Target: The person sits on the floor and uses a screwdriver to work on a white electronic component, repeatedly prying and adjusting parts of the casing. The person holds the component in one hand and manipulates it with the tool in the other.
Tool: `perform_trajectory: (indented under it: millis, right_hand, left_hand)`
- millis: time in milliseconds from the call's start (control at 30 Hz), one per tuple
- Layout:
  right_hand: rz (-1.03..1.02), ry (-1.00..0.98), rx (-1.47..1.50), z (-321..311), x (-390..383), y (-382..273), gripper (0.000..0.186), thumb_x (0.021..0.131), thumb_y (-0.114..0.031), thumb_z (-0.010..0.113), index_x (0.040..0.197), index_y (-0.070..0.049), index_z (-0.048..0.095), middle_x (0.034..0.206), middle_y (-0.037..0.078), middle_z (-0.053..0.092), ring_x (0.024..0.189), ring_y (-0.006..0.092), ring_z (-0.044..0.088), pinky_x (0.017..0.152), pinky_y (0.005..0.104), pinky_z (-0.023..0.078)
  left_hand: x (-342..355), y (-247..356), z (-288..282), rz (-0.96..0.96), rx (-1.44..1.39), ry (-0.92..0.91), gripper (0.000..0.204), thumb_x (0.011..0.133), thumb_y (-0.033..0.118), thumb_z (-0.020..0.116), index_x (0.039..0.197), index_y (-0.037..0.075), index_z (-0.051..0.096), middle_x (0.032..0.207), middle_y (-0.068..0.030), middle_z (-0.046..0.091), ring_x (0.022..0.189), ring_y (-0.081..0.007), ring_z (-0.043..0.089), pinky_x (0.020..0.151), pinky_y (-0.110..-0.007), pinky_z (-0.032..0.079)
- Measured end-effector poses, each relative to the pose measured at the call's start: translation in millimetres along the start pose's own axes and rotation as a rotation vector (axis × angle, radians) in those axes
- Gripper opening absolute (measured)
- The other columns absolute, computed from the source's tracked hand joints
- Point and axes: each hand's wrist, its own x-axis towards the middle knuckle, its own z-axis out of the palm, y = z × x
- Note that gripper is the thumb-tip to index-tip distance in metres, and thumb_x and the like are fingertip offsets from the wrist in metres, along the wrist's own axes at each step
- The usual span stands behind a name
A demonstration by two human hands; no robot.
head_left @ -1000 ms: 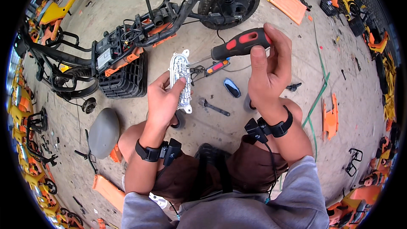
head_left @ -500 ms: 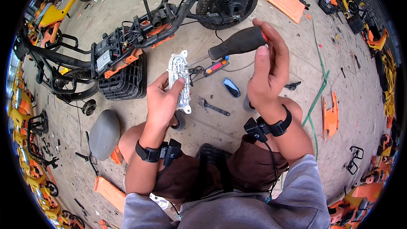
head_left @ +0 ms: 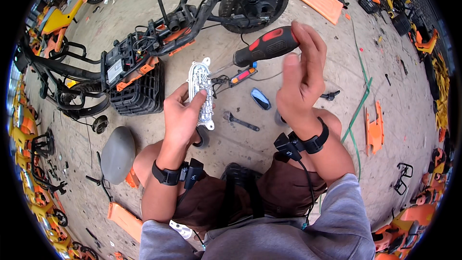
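Note:
My left hand (head_left: 180,110) grips a clear, silvery oval lamp unit (head_left: 199,97) with tabs at its ends, the thumb pressed on its face. From the right, a screwdriver (head_left: 267,45) with a black and red handle points at the lamp's right side. Whether its tip is seated in a screw is too small to tell. The fingers of my right hand (head_left: 305,74) bear on the handle's butt end, the thumb raised just below it. Behind the shaft is a red and yellow light strip (head_left: 243,76) with wires.
A stripped black scooter frame (head_left: 178,29) with a black crate (head_left: 139,91) stands ahead to the left. An adjustable wrench (head_left: 242,121) and a blue-rimmed oval part (head_left: 260,98) lie on the floor. A grey seat (head_left: 118,155) is at left, green strapping (head_left: 358,108) at right.
The screwdriver handle has turned about its axis, so its red inserts now show. My right thumb has come away from the handle. The lamp stays in my left hand.

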Motion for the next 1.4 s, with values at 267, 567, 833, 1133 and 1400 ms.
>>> perform_trajectory:
  millis: [267,567,833,1133,1400]
  right_hand:
    - [0.006,0.008,-0.091,0.7,-1.4,0.3,0.034,0.093,-0.002,0.06,0.127,0.004,0.061,0.13,0.018,0.058,0.115,0.0275,0.059,0.101,0.0359,0.045]
    - [0.022,-0.035,-0.062,0.5,-0.5,-1.0,0.034,0.093,-0.001,0.06,0.127,0.003,0.06,0.13,0.018,0.059,0.115,0.027,0.059,0.101,0.0361,0.045]
    - [-0.001,0.002,0.066,1.7,-4.6,5.1,0.036,0.092,0.001,0.062,0.127,0.001,0.054,0.129,0.019,0.059,0.121,0.027,0.056,0.105,0.0373,0.042]
    - [-0.013,-0.028,0.131,3.4,-5.6,4.7,0.034,0.094,0.001,0.055,0.127,0.001,0.049,0.139,0.023,0.05,0.124,0.0265,0.054,0.107,0.0383,0.04]
    - [-0.035,-0.062,0.15,3.1,-1.0,3.4,0.04,0.098,-0.003,0.054,0.136,0.001,0.04,0.137,0.023,0.051,0.124,0.0259,0.053,0.108,0.0399,0.039]
  left_hand:
    - [0.2,-0.1,-1.0,0.008,0.02,-0.01,0.021,0.097,0.004,0.062,0.112,-0.01,0.064,0.092,-0.0116,0.07,0.076,-0.0184,0.072,0.063,-0.029,0.057]
    - [-0.3,-1.0,-1.3,0.011,0.007,-0.005,0.02,0.097,0.005,0.063,0.111,-0.009,0.065,0.092,-0.0113,0.071,0.075,-0.018,0.072,0.063,-0.028,0.056]
    - [0.4,-0.6,0.4,0.007,0.0,-0.001,0.02,0.096,0.004,0.063,0.111,-0.01,0.064,0.091,-0.0117,0.07,0.074,-0.0172,0.071,0.06,-0.027,0.056]
    - [-0.6,1.1,1.6,-0.001,0.008,-0.007,0.02,0.096,0.004,0.063,0.11,-0.01,0.064,0.09,-0.0113,0.07,0.074,-0.0172,0.071,0.061,-0.027,0.056]
    - [0.2,-0.7,0.8,0.012,0.017,-0.002,0.021,0.095,0.004,0.062,0.111,-0.011,0.064,0.088,-0.0114,0.07,0.07,-0.0139,0.069,0.056,-0.026,0.052]
